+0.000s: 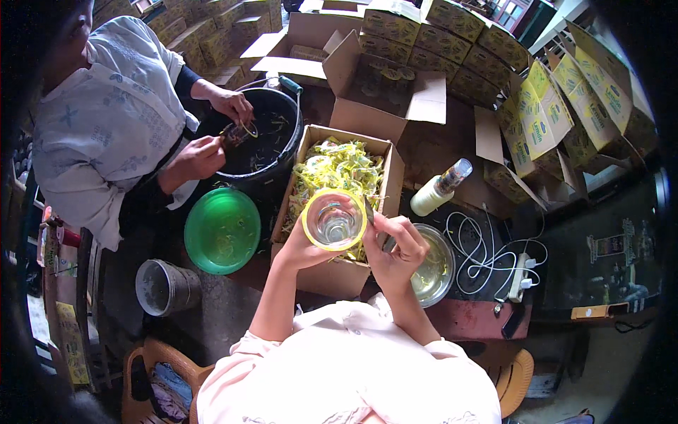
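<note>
My left hand point(296, 251) is wrapped round a clear cup point(335, 225) with a yellow rim, its mouth facing up toward me. Close to the cup's right side, my right hand point(397, 247) pinches a thin dark, flat piece point(369, 211) that looks like a blade. Just beyond both hands, an open cardboard box point(392, 177) holds a heap of yellow-green shredded strips point(339, 166). To the right of my right hand, a clear round bowl point(441, 283) contains liquid and a few strips, partly hidden by the hand.
At left, a person point(116, 127) handles a dark cup over a black bucket point(295, 134). A green basin point(222, 233) and grey pail point(169, 288) stand nearby. Right of the box are a stack of cups point(441, 187), white cables point(470, 265) and a power strip point(522, 275). Yellow cartons point(438, 49) line the back.
</note>
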Available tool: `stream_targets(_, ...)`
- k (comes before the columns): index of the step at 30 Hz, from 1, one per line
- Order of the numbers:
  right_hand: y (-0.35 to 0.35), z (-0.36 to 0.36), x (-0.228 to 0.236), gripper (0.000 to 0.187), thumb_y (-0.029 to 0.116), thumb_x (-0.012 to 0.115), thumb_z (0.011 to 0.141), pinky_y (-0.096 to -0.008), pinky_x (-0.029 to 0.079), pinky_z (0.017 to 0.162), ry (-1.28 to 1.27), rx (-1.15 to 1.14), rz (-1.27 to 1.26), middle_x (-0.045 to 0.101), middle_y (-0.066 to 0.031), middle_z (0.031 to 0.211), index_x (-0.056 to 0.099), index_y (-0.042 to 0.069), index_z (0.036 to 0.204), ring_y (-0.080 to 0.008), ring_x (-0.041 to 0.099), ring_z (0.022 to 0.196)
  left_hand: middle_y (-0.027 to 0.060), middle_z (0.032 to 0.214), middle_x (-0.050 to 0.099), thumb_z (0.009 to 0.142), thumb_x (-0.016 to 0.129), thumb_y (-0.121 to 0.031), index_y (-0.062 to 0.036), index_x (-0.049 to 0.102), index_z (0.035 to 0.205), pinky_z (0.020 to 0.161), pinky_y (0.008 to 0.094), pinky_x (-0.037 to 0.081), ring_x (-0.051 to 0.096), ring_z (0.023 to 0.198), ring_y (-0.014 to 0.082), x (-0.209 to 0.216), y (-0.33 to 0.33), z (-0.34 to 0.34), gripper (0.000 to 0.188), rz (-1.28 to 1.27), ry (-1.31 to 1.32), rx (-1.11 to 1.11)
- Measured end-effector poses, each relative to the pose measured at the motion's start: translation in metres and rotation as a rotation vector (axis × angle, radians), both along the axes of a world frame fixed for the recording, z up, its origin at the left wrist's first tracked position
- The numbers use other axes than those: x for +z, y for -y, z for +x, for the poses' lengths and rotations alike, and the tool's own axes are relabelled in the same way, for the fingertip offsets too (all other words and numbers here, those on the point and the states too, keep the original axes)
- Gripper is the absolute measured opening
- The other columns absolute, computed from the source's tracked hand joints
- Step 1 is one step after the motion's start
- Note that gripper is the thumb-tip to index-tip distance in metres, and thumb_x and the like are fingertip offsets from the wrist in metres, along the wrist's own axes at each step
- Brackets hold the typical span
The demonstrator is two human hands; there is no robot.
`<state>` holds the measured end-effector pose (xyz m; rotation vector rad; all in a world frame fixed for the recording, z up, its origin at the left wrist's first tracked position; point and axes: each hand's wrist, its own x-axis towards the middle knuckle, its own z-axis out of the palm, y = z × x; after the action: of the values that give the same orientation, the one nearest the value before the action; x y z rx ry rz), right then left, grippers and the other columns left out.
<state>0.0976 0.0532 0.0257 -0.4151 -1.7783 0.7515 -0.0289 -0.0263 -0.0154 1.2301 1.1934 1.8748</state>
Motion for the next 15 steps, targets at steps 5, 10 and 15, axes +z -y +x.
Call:
stream_targets(5,0.0,0.0,0.001,0.024,-0.007,0.067,0.062,-0.0241,0.045,0.052,0.023,-0.034,0.041,0.059,-0.0072,0.065,0.066,0.004,0.083,-0.0148,0.058,0.057,0.0057,0.112,0.048,0.059,0.077,-0.009,-0.0037,0.045,0.114,0.089,0.0291,0.04,0.049,0.104,0.014,-0.002,0.001,-0.003,0.064,-0.033,-0.038,-0.021)
stream_targets(10,-0.006,0.0,0.002,0.024,-0.006,0.067,0.062,-0.024,0.045,0.052,0.026,0.013,0.049,0.06,-0.0077,0.066,0.066,0.004,0.084,-0.015,0.058,0.058,0.006,0.111,0.048,0.058,0.077,-0.01,-0.0035,0.047,0.113,0.088,0.0291,0.041,0.049,0.102,0.0141,0.004,0.0,-0.005,0.063,-0.042,-0.095,-0.068)
stream_targets(15,-0.011,0.0,0.001,0.024,-0.006,0.068,0.063,-0.0233,0.046,0.054,0.047,0.032,0.048,0.061,-0.0087,0.068,0.066,0.004,0.086,-0.0149,0.06,0.06,0.0061,0.11,0.048,0.058,0.076,-0.009,-0.0035,0.047,0.112,0.087,0.0288,0.041,0.049,0.101,0.0135,0.01,-0.001,-0.004,0.062,-0.061,-0.086,-0.138)
